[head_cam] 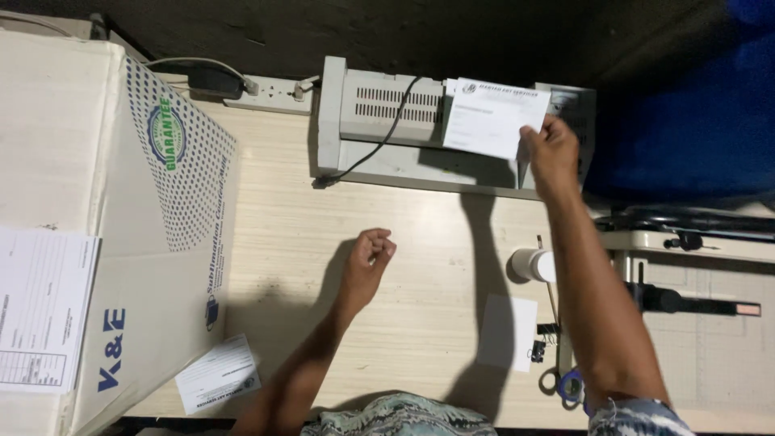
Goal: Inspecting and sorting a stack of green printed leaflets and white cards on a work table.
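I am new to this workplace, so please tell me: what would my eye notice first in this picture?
First, the right hand holding a white printed slip over the grey laminating machine at the desk's far edge. Next, the left hand, loosely curled, resting empty mid-desk. A big cardboard box fills the left side.

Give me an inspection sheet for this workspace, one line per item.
Surface: pale wood-grain table, lit from above, with arm shadows.
Job's things: printed white sheet held over the grey laminator.
Clutter: large cardboard box, blank card, printed slip, white roll, scissors, binder clips.
Grippers: right hand pinches the sheet's corner; left hand rests curled on the table, empty.
Cables: black cord across the laminator; power strip behind.
Surroundings: blue surface at right; paper trimmer.
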